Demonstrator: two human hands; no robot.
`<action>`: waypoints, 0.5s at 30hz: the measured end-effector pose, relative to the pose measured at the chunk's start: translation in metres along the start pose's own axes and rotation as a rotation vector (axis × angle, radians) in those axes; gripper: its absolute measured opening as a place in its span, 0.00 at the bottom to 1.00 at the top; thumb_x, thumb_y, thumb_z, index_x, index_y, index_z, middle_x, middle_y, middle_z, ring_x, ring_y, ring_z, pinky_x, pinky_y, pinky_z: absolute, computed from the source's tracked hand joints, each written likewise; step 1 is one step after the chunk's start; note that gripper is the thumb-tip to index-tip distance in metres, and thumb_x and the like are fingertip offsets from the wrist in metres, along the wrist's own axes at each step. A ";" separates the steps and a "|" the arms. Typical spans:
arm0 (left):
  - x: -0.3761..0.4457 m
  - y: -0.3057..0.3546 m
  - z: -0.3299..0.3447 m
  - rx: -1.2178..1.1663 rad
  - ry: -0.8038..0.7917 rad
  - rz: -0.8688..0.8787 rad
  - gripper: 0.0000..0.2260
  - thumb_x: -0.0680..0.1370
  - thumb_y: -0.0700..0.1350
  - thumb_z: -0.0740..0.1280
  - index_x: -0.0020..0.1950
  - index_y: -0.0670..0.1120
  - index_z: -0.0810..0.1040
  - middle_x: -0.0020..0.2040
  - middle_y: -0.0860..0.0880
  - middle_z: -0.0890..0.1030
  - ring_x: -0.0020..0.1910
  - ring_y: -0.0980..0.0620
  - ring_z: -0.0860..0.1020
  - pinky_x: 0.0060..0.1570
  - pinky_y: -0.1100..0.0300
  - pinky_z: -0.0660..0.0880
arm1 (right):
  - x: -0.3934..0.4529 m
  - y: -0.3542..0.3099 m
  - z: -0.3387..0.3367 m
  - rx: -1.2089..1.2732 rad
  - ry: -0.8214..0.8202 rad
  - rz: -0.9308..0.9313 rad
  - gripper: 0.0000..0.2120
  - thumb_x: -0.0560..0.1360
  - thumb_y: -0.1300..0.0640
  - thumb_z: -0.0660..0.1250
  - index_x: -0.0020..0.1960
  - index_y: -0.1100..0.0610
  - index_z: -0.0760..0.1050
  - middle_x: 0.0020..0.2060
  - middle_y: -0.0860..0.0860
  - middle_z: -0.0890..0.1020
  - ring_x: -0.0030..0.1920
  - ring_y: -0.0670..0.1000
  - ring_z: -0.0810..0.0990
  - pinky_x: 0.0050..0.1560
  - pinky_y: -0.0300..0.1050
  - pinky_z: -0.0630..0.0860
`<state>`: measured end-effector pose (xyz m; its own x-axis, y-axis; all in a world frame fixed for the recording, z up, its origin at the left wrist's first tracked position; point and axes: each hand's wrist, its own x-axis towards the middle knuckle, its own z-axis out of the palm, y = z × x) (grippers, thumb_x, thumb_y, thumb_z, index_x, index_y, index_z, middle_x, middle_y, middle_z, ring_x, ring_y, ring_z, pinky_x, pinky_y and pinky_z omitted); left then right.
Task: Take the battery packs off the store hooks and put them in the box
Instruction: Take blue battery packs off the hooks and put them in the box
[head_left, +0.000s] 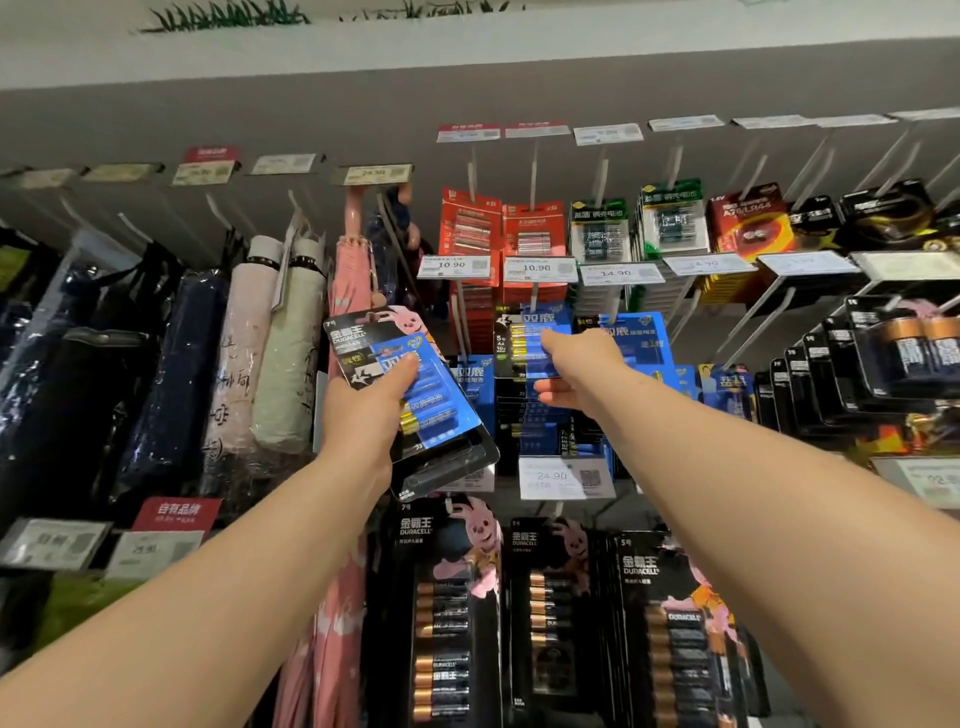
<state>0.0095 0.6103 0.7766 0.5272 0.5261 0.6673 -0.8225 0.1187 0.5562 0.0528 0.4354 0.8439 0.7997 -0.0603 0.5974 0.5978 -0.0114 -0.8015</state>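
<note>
Duracell pack (363, 332) (under blue pack (431, 395)) in left hand (363, 410)

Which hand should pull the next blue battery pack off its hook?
Probably the right hand. It already grips the hanging blue pack on the hook. The left hand is full, holding a stack of packs away from the hooks.

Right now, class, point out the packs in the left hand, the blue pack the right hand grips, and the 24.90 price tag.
packs in left hand (423, 400), head view, blue front card.
blue pack on hook (527, 335), head view, card's left half.
24.90 price tag (563, 478), head view, tag's middle.
</note>
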 end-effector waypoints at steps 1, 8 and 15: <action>0.000 0.000 0.000 0.003 0.001 -0.001 0.14 0.77 0.43 0.72 0.61 0.44 0.78 0.53 0.46 0.85 0.45 0.48 0.85 0.44 0.54 0.81 | 0.000 0.002 0.000 -0.009 0.002 0.012 0.20 0.81 0.54 0.62 0.70 0.61 0.66 0.38 0.52 0.72 0.32 0.51 0.77 0.31 0.45 0.79; -0.003 0.002 0.003 -0.004 -0.015 0.026 0.13 0.77 0.42 0.72 0.60 0.45 0.79 0.51 0.47 0.85 0.44 0.50 0.84 0.36 0.59 0.80 | 0.007 0.017 -0.006 -0.320 0.087 -0.020 0.29 0.74 0.41 0.64 0.64 0.62 0.68 0.42 0.56 0.80 0.39 0.56 0.82 0.39 0.51 0.81; -0.007 0.004 0.006 -0.001 -0.059 0.072 0.18 0.75 0.40 0.73 0.64 0.47 0.76 0.52 0.47 0.85 0.44 0.50 0.85 0.32 0.61 0.80 | -0.011 0.002 -0.028 -0.559 0.020 -0.335 0.21 0.75 0.35 0.62 0.43 0.53 0.67 0.29 0.51 0.68 0.26 0.50 0.65 0.27 0.42 0.62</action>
<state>0.0039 0.6018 0.7768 0.4780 0.4827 0.7338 -0.8591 0.0827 0.5051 0.0439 0.4077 0.8353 0.5707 0.0182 0.8209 0.6912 -0.5503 -0.4683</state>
